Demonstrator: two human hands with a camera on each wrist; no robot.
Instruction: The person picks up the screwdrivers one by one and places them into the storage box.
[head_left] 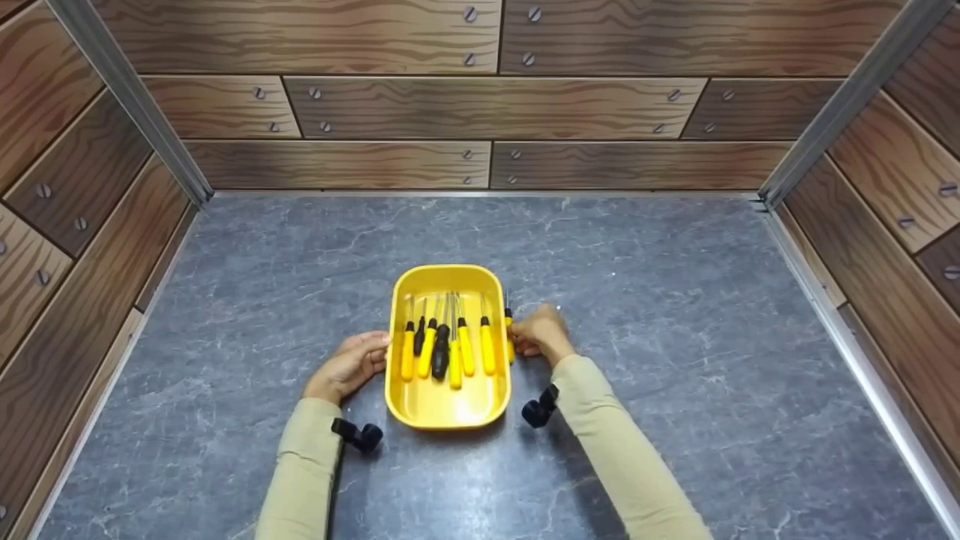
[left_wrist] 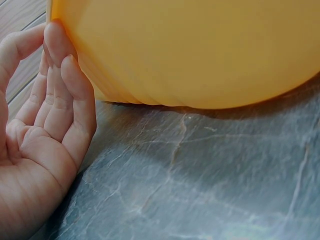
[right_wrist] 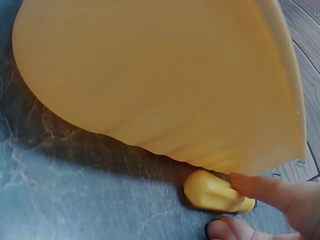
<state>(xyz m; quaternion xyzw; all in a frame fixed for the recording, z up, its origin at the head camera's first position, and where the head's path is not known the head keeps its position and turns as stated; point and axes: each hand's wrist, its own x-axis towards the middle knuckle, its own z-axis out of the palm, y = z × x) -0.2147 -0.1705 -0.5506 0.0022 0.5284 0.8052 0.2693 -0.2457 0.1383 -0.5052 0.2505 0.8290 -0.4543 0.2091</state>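
Observation:
A yellow plastic tray (head_left: 448,409) holds several screwdrivers, most with yellow handles and some black, their shafts pointing away from me. My left hand (head_left: 350,366) is at the tray's left side, its fingertips (left_wrist: 56,37) touching the outer wall near the rim. Close against the right side of the tray lies another yellow-handled screwdriver (head_left: 511,349) on the tabletop. The fingers of my right hand (head_left: 541,331) hold that screwdriver by its handle. In the right wrist view, one fingertip presses on the yellow handle (right_wrist: 212,192) and another finger is beside it.
The grey marbled tabletop (head_left: 675,360) surrounds the tray. Wood-patterned panels (head_left: 480,109) enclose the back and both sides, with metal strips along the edges. Small black cameras (head_left: 538,411) are strapped to both wrists.

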